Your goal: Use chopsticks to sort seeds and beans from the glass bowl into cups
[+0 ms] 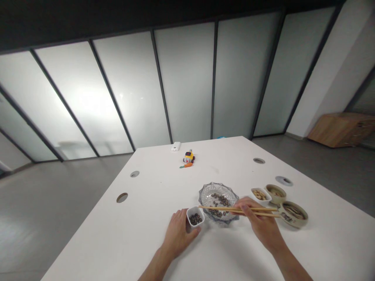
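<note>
My left hand (179, 233) is closed around the side of a small white square bowl (188, 213), which holds several dark beans or seeds (195, 219). In my right hand (258, 220) is a pair of wooden chopsticks (224, 209), held across a scalloped clear glass bowl (205, 190). Their tips reach the rim of the white bowl; I cannot tell whether anything is pinched between them. Inside the glass bowl lie several more dark beans (223, 200).
Right of my right hand stand a white bowl (268, 201) of pale nuts, a beige bowl (283, 192) and another beige bowl (304, 223) with striped seeds. Farther back are a toy carrot (188, 165), a yellow toy car (189, 157) and a white box-shaped device (176, 146). The white table (117, 238) has round holes.
</note>
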A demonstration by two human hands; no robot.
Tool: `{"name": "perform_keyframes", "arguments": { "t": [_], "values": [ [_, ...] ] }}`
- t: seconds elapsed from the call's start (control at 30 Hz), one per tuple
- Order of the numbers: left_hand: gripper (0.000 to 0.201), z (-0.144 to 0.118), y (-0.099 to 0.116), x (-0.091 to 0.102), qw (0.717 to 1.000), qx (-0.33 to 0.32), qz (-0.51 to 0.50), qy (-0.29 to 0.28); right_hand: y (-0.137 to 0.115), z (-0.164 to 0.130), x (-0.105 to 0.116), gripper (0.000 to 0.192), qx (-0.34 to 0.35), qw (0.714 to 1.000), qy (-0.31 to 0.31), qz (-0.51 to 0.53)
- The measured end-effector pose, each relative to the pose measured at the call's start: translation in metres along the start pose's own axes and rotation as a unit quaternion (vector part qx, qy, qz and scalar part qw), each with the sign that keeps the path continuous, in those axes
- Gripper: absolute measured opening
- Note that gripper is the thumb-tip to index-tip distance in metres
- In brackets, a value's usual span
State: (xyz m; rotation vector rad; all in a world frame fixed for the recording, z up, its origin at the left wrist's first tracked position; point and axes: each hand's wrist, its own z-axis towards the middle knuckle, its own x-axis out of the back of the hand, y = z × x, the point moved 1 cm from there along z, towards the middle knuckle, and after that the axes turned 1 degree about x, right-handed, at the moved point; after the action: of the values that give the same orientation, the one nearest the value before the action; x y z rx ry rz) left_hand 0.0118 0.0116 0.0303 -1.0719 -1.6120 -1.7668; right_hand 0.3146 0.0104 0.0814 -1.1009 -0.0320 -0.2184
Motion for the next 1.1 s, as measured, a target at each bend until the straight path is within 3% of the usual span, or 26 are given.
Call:
{"name": "perform_keyframes", "arguments": {
  "t": [0.17,0.27,0.47,0.9,1.1],
  "values": [
    [0.032,0.0,0.001,0.0,1.0,0.0,0.005,0.002,0.001,0.0,0.006,0.057,0.048,0.993,0.037,-0.104],
    [0.031,-0.001,0.001,0.0,1.0,0.0,0.004,0.003,0.0,0.0,0.004,0.051,0.087,0.986,0.008,-0.143],
    [0.031,-0.001,0.0,-0.001,1.0,-0.002,0.002,0.004,-0.005,-0.002,-0.003,0.044,0.082,0.987,-0.055,-0.131],
    [0.031,-0.001,0.0,-0.001,1.0,0.003,0.02,0.001,-0.011,-0.002,0.0,0.054,0.074,0.986,-0.051,-0.139],
    [0.032,-0.002,0.003,0.001,1.0,0.005,0.013,0.001,-0.011,-0.004,0.0,0.049,0.077,0.986,-0.072,-0.133]
  ]
}}
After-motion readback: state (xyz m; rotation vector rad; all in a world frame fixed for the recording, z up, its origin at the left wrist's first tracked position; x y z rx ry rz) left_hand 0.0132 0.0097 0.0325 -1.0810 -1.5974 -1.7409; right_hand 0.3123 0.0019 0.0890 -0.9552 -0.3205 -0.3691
